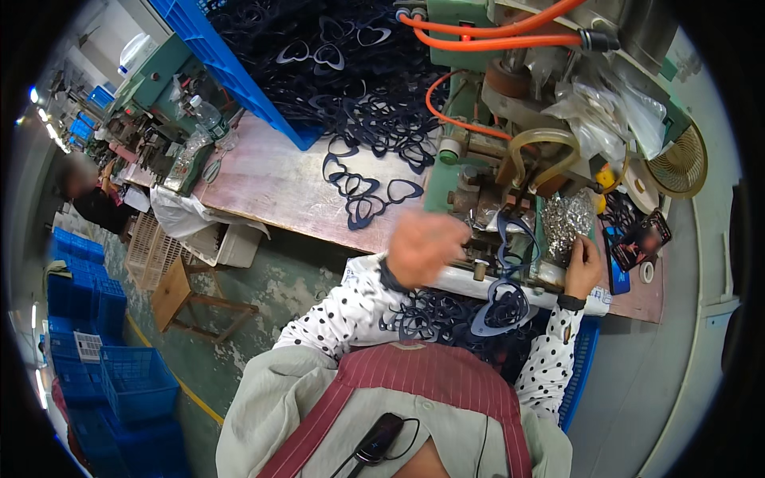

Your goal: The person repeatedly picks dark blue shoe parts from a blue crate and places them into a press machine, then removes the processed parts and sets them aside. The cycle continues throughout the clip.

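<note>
My left hand (426, 248) is smeared by motion, over the table edge left of the green machine (446, 179); whether it holds anything is unclear. My right hand (583, 269) is at the near edge of a pile of small silver metal parts (567, 223), thumb and fingers pinched together; anything between them is too small to make out. A dark heart-shaped eyeglass frame (518, 243) stands in the machine's work spot between my hands. Beneath it, a linked heart-shaped frame (500, 311) hangs over my lap, where many more dark frames (442, 315) are heaped.
Loose heart-shaped frames (370, 195) spread across the table (263, 171) from a large heap behind a tipped blue crate (239, 72). Orange hoses (494, 40) cross above the machine. A phone (641, 239) and tape roll (647, 272) lie at right. A wooden stool (187, 299) and blue crates (139, 382) stand left.
</note>
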Demonstrator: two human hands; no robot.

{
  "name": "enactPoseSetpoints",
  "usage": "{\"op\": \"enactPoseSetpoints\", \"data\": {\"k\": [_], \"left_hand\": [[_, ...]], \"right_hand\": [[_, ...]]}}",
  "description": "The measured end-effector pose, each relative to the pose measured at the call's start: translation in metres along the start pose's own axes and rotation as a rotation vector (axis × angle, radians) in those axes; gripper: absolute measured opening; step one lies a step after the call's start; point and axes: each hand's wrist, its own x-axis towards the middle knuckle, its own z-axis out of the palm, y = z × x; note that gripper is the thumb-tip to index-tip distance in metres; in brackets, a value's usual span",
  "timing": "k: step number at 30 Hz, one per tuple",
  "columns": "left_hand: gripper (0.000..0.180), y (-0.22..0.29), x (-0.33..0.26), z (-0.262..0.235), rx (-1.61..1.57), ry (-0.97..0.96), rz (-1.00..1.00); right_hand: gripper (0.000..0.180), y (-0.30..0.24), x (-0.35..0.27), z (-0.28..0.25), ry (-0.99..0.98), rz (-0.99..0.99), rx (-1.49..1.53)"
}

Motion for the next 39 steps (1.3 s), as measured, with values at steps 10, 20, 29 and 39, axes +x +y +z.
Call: {"op": "enactPoseSetpoints", "data": {"k": [10,20,29,39], "left_hand": [[0.045,-0.198,-0.062,-0.064,0.788,-0.299,-1.566],[0.025,-0.162,-0.044,-0.056,0.548,-0.008,-1.173],[0.021,-0.001,0.024,-0.011,0.244,0.284,-0.226],[0.038,0.038,0.047,0.023,-0.199,-0.155,0.206]], "right_hand": [[0.015,-0.006,-0.006,0.000,0.033,-0.025,-0.091],[0.007,-0.026,-0.001,-0.001,-0.083,0.068,0.104],[0.018,-0.140,-0.008,-0.007,-0.273,0.093,0.517],[0.044,-0.177,-0.018,0.005,-0.417,0.180,0.611]]}}
